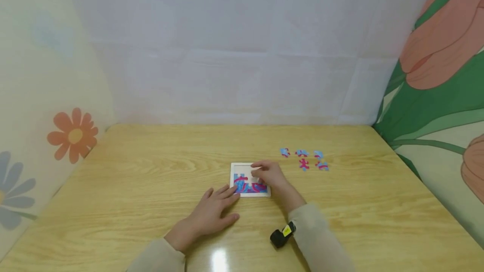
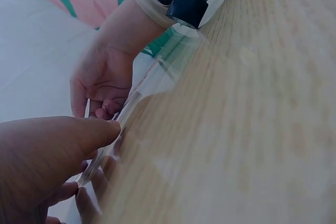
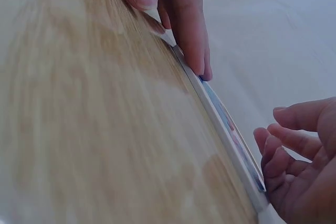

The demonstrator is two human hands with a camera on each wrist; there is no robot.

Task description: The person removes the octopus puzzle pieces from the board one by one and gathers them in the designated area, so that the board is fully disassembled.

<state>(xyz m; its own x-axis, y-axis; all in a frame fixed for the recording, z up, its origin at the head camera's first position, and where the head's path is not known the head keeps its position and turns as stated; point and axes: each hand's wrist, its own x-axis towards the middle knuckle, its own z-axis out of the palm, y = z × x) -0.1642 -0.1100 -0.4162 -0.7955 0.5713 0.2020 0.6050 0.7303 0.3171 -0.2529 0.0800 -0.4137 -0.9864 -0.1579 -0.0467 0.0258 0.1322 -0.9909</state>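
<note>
- Nearest the camera, light sleeves [image 1: 321, 238] are seen, a black wrist camera [image 1: 278, 238] being worn at the right cuff.
- Left hand [image 1: 211, 213]: fingers are held straight and slightly spread, their tips rested on the near left corner of the white puzzle frame [image 1: 251, 195]; the thumb is pointed rightward.
- Right hand [image 1: 272, 175]: bent fingers are held over the frame's right half; whether a piece is pinched cannot be told.
- White puzzle frame: it is laid flat on the counter [image 1: 151, 205], squared to the person; a long axis cannot be told.
- Fitted jigsaw pieces [image 1: 240, 187], blue and pink: a left-to-right band is formed along the near side, stepped higher at the left.
- Five loose jigsaw pieces [image 1: 301, 153]: they are set beyond the right hand in two left-to-right rows, variously turned.
</note>
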